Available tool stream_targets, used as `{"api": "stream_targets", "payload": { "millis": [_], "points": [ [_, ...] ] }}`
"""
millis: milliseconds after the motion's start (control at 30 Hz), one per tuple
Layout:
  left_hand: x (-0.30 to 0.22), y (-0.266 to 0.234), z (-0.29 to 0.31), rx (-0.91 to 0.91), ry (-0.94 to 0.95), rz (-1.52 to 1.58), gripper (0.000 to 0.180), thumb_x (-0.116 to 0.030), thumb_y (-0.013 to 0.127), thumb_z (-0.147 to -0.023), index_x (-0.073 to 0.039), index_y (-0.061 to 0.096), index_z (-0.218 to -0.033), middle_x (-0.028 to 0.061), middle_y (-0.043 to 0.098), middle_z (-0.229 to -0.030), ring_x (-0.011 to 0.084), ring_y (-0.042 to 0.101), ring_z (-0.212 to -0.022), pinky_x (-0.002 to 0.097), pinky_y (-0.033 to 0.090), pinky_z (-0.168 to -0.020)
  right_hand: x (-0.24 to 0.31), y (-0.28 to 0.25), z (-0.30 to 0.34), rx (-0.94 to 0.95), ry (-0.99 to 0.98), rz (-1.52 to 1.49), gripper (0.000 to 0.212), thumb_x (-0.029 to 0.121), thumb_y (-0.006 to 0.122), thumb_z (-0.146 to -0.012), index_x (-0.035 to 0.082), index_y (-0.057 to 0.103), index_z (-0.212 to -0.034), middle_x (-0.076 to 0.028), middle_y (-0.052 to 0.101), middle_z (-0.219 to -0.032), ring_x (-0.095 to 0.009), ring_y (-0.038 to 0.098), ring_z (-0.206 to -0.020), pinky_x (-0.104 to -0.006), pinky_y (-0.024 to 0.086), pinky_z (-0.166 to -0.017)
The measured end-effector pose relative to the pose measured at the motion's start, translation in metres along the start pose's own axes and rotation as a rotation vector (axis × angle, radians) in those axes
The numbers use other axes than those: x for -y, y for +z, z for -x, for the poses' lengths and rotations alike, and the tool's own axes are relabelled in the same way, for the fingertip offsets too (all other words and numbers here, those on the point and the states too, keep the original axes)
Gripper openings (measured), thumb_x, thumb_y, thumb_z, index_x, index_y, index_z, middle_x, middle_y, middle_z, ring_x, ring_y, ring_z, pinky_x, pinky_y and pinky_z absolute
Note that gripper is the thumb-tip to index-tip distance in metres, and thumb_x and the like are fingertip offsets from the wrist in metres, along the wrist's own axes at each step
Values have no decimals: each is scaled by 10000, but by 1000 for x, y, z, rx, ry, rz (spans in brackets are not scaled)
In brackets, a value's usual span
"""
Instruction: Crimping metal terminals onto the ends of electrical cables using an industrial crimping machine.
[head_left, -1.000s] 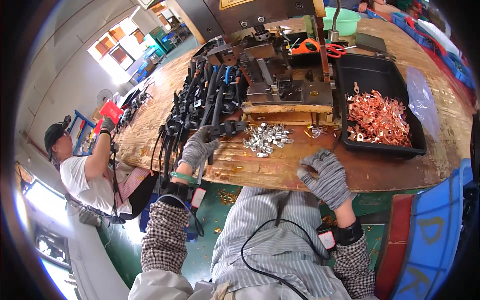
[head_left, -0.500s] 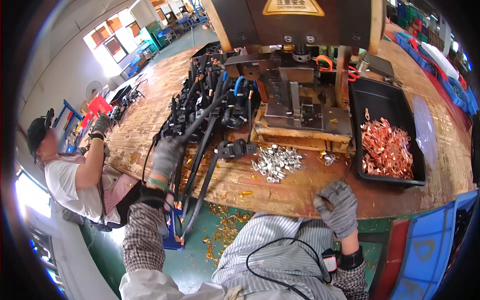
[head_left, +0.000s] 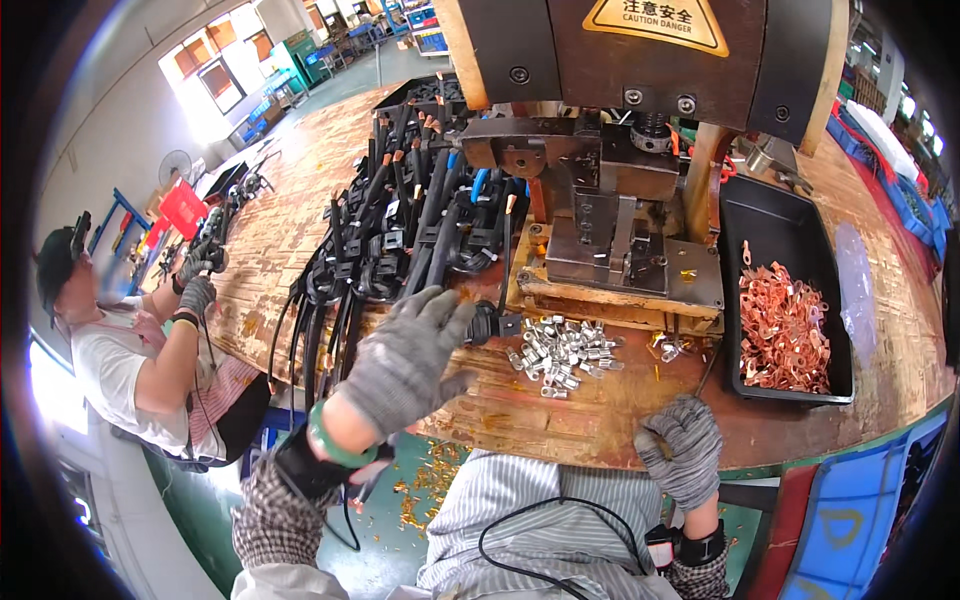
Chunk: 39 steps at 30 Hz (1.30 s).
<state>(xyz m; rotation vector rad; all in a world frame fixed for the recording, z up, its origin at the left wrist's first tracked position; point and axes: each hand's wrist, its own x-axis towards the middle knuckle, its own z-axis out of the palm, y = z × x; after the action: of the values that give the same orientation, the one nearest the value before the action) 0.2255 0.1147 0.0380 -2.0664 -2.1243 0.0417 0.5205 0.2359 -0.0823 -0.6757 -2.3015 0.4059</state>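
Observation:
My left hand [head_left: 405, 362], in a grey knitted glove, is spread over the near ends of a pile of black cables [head_left: 385, 235]. Its fingers are stretched out and the thumb stands apart. Just past the fingertips lies a black cable fitting [head_left: 484, 323]; I cannot tell whether they touch it. Silvery metal terminals [head_left: 565, 352] lie heaped to the right of that. My right hand [head_left: 682, 448], gloved alike, rests curled at the table's front edge. A thin dark line runs up from it toward the press; what the fingers hold, if anything, is hidden.
A press [head_left: 630, 215] with a warning sign stands mid-table. To its right, a black tray [head_left: 735, 225] holds copper terminals [head_left: 782, 335], beside a clear plastic bag [head_left: 853, 290]. Blue crates [head_left: 850, 520] stand at lower right. Another person [head_left: 130, 350] works at the left.
My left hand has moved right and opened out from over the cables toward the black fitting. My right hand stays curled at the table edge. The view has shifted slightly.

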Motion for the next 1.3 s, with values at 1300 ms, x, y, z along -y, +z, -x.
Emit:
{"api": "stream_targets", "payload": {
  "millis": [1300],
  "points": [
    [-57,-136,-19,382,594,-262,126,-241,542,-762,-119,554,-790,32,520,-752,196,569,-684,331,479,-564,65,-3,-24,-23,-245,-142,289,189,563,-791,103,595,-1066,-85,553,-757,-257,532,-671,-365,421,-605]
  ]
}}
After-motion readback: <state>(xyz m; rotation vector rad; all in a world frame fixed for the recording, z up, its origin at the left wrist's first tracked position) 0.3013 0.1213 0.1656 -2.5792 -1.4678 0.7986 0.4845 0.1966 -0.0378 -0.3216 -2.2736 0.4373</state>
